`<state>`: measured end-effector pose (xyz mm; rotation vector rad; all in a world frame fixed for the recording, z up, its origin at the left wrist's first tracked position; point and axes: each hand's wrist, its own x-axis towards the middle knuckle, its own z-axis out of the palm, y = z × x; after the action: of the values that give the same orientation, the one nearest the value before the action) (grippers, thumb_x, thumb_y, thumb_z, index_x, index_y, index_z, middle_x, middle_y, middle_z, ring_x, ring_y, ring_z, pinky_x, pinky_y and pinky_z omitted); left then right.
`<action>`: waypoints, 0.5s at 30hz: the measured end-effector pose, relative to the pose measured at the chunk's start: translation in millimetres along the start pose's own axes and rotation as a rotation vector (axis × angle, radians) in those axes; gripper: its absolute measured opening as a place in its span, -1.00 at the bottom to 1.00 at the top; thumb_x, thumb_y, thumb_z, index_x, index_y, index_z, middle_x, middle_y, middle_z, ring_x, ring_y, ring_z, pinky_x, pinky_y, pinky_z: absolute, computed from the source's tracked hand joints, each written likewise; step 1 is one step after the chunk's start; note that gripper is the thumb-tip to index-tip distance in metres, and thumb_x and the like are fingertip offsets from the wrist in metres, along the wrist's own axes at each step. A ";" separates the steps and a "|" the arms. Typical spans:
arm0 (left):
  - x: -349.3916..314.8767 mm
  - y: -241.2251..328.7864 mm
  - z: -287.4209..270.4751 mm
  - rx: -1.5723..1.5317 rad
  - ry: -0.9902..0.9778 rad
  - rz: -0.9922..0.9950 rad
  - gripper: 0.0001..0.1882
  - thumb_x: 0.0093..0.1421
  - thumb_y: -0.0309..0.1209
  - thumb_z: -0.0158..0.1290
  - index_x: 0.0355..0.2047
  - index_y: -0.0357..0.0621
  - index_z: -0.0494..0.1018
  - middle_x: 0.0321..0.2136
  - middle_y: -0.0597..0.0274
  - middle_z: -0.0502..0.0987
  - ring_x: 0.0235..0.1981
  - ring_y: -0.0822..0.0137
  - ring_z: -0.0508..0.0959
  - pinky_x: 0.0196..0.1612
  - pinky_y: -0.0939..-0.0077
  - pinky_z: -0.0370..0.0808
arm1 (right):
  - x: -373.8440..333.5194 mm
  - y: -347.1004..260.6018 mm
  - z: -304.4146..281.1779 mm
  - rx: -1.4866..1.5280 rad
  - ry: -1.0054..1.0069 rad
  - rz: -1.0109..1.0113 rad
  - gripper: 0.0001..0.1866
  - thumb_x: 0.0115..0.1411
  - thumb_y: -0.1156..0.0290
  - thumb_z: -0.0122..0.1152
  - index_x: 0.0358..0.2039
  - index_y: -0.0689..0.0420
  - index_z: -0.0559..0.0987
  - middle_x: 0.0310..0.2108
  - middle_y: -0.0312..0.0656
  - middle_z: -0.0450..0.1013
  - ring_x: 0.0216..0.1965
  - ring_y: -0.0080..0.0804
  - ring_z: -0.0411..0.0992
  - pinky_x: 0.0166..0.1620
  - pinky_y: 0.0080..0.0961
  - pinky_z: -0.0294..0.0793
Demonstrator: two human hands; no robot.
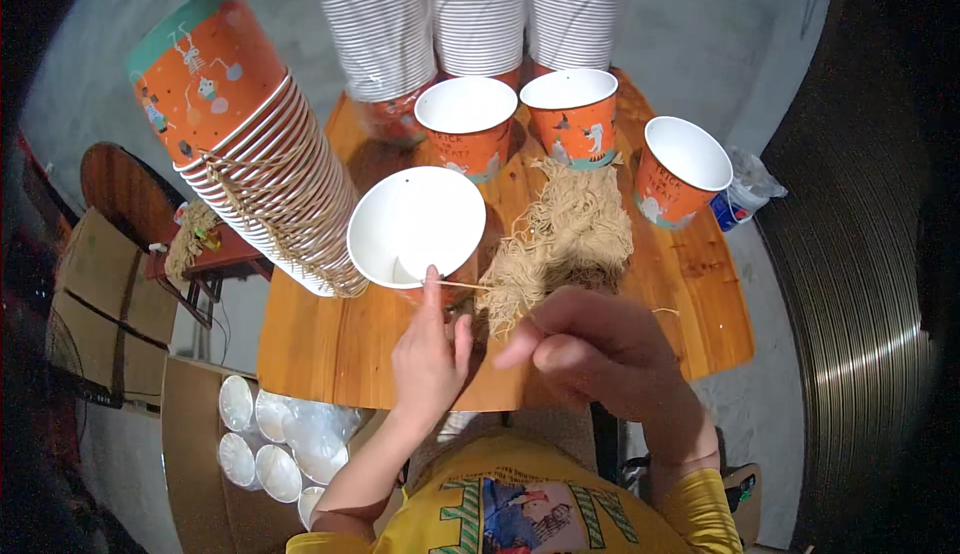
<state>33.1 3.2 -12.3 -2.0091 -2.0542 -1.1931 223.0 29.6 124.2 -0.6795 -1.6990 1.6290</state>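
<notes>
Fingers of the left hand are right there at the near rim of a white-lined orange bucket, just left of centre frame, forefinger against it, thumb apart; whether they grip anything, I can't tell! A tan cord runs rightward from that fingertip. Lower right of centre, the right hand is curled, thumb close to forefinger, any pinch hidden. A shaggy cord bundle sits mid-frame on the wooden worktop, and upper left, there's a leaning, cord-draped bucket stack!
</notes>
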 end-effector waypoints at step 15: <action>4.6 -12.6 15.6 -0.050 -0.001 0.494 -0.59 0.05 -0.49 0.10 -0.05 -0.20 0.39 -0.20 0.05 0.45 -0.20 0.08 0.48 -0.13 0.28 0.44 | 10.9 -3.3 -1.5 0.032 0.006 0.022 -0.82 0.20 0.35 0.04 -0.34 0.18 0.53 -0.62 -0.37 0.39 -0.70 -0.75 0.24 -0.65 -0.77 0.16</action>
<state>28.9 16.9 -27.1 -2.3395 -1.4030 -1.1409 217.6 38.6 128.7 -0.6893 -1.6633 1.6646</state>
